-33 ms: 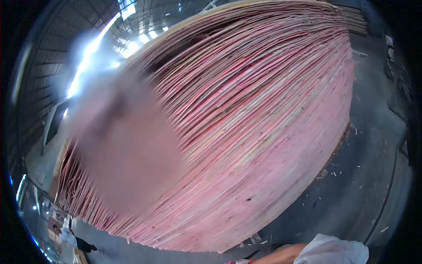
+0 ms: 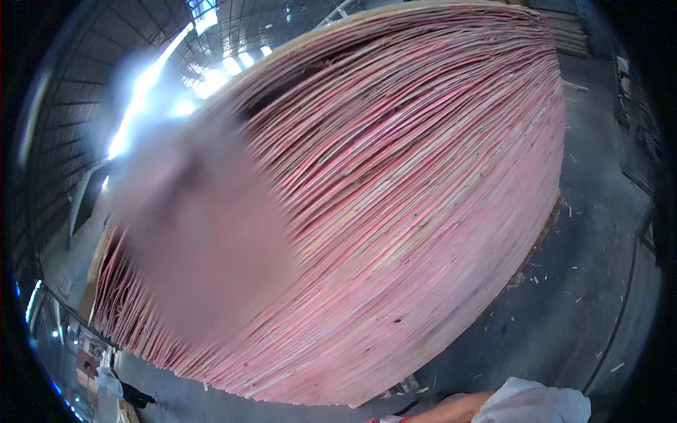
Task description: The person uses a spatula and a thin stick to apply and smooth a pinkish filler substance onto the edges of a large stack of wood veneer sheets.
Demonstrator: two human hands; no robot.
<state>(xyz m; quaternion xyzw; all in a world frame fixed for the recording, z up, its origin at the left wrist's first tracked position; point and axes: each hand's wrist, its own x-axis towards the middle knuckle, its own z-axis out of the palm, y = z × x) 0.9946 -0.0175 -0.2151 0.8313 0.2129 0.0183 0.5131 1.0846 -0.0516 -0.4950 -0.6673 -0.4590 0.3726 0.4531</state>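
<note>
A tall stack of thin wood veneer sheets (image 2: 437, 233), with pink-stained edges, fills most of the view. My right forearm (image 2: 455, 409) shows at the lower edge, below the stack's near side, with a white sleeve (image 2: 536, 402) around its upper part. Of my right hand (image 2: 386, 420) only a sliver remains in the picture, pale with a red band at the wrist. Its fingers are cut off, so whether it holds anything is hidden. My left hand is out of sight. A large blurred patch covers part of the stack at left.
Grey floor (image 2: 599, 275) with scattered wood scraps runs along the right of the stack. Another pile of sheets (image 2: 568, 35) lies beyond its far right end. A person (image 2: 116, 384) in a white top and dark trousers is at lower left. Metal roofing (image 2: 77, 106) spans the upper left.
</note>
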